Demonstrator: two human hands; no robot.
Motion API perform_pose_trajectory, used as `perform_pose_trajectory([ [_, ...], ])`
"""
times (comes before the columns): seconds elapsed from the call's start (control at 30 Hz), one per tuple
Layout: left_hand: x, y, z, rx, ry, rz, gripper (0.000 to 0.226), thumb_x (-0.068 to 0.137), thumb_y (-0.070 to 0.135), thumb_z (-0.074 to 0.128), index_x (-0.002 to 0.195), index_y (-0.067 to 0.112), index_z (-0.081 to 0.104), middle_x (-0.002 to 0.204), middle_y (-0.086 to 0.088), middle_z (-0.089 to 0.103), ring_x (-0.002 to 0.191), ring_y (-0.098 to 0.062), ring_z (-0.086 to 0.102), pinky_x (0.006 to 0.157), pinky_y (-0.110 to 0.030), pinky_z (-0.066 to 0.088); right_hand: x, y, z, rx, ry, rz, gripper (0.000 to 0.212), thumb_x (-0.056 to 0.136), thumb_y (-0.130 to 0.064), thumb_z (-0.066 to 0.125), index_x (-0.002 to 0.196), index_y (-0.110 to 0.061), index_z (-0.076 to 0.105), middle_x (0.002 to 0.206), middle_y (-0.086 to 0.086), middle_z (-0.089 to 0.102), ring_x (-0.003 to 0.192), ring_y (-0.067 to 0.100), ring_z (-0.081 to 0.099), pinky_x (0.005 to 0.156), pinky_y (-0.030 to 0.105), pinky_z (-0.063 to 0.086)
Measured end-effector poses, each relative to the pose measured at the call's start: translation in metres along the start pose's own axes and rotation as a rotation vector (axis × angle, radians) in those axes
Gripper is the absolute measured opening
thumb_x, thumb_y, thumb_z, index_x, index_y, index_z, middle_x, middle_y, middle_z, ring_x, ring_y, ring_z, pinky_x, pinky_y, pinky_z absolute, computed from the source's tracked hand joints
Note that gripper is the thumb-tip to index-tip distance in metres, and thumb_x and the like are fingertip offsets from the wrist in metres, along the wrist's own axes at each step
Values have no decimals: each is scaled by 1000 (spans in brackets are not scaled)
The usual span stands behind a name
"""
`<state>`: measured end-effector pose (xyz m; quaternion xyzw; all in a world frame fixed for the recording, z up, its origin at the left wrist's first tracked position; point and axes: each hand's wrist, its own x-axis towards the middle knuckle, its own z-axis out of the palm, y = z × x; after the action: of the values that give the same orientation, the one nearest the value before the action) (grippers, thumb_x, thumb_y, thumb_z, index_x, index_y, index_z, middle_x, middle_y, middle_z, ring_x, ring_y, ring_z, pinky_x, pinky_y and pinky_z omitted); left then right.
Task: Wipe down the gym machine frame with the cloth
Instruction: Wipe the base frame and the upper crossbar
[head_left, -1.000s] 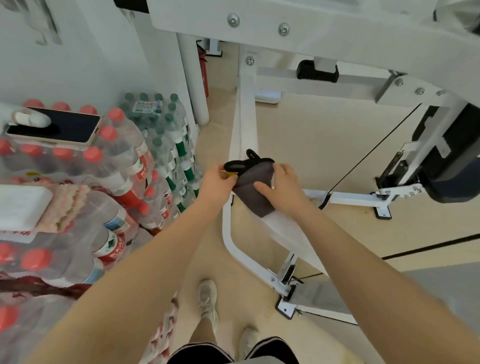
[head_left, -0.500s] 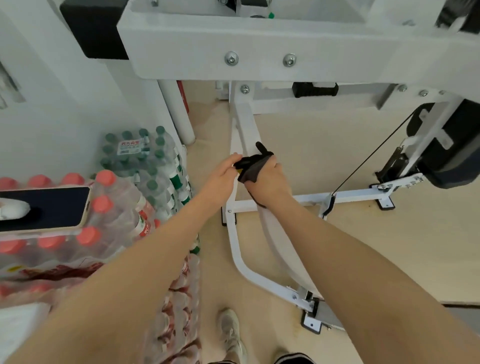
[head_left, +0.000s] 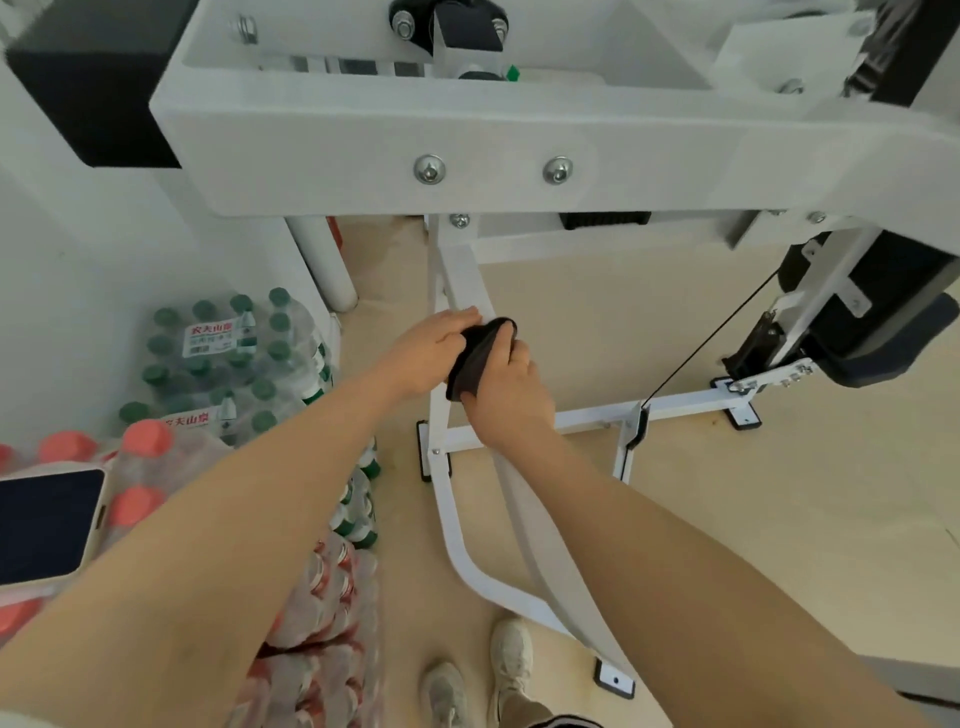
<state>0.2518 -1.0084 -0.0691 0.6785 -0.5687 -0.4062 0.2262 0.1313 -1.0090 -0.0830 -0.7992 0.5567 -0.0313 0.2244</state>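
Both hands clasp cloth (head_left: 480, 358) | left hand (head_left: 428, 351), right hand (head_left: 506, 392) | slanted frame bar (head_left: 467, 283) runs lengthwise away beyond fingers | left nearer

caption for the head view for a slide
Both hands press a dark cloth against the white machine frame beside stacked water bottles.

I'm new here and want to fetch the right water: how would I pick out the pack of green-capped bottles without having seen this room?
Start at the white gym machine frame and look to the floor on its left, by the white wall. There sits the shrink-wrapped pack of green-capped bottles with a red and white label on top. The packs nearer the person have red caps instead.
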Motion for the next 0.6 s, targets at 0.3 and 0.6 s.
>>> perform_pose_trajectory([
  [0.3, -12, -16, -22, -174, 238, -90, 46, 99, 4, 24, 145, 8, 22, 150, 0, 27, 136, -6, 23, 98, -4, 11, 68, -8, -13, 73, -65, -151, 86, 92, -31, 51, 148, -9, -10, 155, 17, -1, 137, 34, 19, 108, 41, 27],
  [0.6, 8, -9, -20, -178, 288, -65, 47, 97, -1, 27, 143, 9, 26, 152, -4, 23, 139, -12, 19, 104, -8, 11, 82, 9, -13, -47, -73, -381, 73, 97, -36, 42, 150, -12, -3, 157, 11, -8, 144, 28, -8, 115, 35, 0],
])
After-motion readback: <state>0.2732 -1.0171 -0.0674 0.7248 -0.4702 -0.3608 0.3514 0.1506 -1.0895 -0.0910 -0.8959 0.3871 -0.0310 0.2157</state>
